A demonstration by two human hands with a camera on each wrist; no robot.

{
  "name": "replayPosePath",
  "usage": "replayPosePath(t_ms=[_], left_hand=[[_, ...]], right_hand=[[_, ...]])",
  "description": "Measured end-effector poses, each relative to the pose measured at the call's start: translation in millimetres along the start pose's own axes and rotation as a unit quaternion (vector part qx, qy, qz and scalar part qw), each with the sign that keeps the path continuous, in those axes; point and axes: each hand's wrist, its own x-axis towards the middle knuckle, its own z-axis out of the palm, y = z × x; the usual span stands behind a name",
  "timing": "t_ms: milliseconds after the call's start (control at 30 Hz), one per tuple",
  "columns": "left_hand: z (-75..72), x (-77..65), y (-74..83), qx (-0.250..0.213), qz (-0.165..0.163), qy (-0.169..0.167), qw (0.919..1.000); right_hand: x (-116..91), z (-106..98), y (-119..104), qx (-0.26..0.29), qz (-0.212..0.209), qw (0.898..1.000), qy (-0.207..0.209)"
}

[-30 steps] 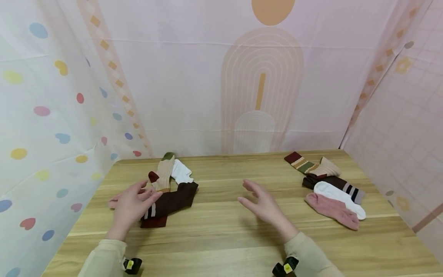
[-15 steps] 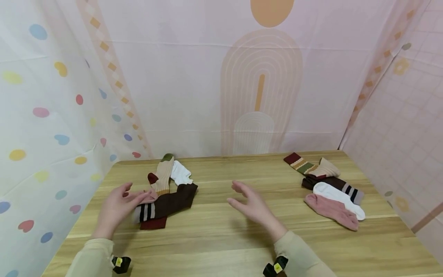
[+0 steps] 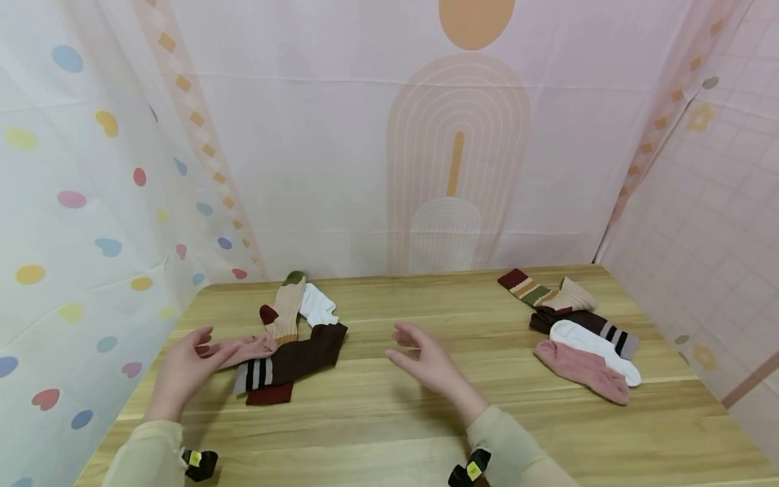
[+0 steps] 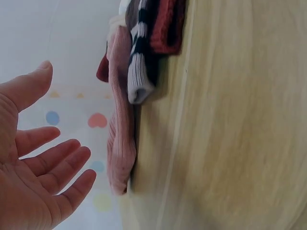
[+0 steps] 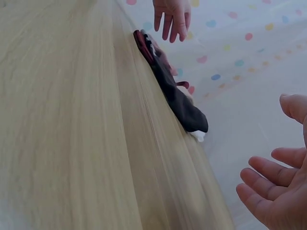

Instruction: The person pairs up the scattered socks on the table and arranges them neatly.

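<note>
My left hand (image 3: 185,368) hovers over the left end of a pink sock (image 3: 246,350), fingers relaxed; the left wrist view shows a gap between the fingertips and the sock. Beside that sock lies a dark brown sock (image 3: 307,356) with grey and black stripes. It covers part of a beige ribbed sock with a dark red heel (image 3: 290,304), whose dark red cuff (image 3: 270,394) sticks out in front. A white sock (image 3: 318,306) lies behind. My right hand (image 3: 429,362) is held above the middle of the table, fingers loosely bent, holding nothing.
At the table's right lie a striped beige sock (image 3: 572,296), a dark brown sock (image 3: 587,323), a white sock (image 3: 572,331) and a pink sock (image 3: 584,372), overlapping. Patterned cloth (image 3: 322,169) hangs along the back and sides of the wooden table (image 3: 365,433).
My left hand has moved left and slightly toward me, uncovering the pink sock and the brown sock's striped cuff. My right hand has drifted left. The socks lie where they were.
</note>
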Motion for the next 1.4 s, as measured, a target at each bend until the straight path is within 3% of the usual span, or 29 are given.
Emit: replayPosePath(t_ms=[300,633,800,1000,1267,1400], left_hand=[[-6.6,1.5,-13.3,0.002,-0.033,-0.002,0.9995],[-14.6,8.7,-26.0,-0.002,-0.088,-0.042,0.9952],[-14.1,11.5,-29.6,-0.011,-0.109,-0.041,0.9931],[-13.6,13.0,-36.7,0.005,-0.111,-0.034,0.9932],[-12.0,14.2,-40.0,0.039,-0.076,-0.028,0.996],[-9.9,17.7,-42.0,0.046,-0.076,-0.018,0.9959]], right_hand=[[5.2,12.1,-1.5,0.031,0.019,0.999,-0.009],[9.9,23.7,-1.2,0.056,0.043,0.997,-0.013],[11.5,27.2,-3.3,0.075,0.066,0.995,-0.015],[14.1,32.1,-7.1,0.099,0.082,0.991,-0.02],[18.3,40.5,-7.7,0.107,0.088,0.99,-0.026],[22.0,44.3,-9.9,0.1,0.085,0.991,-0.022]])
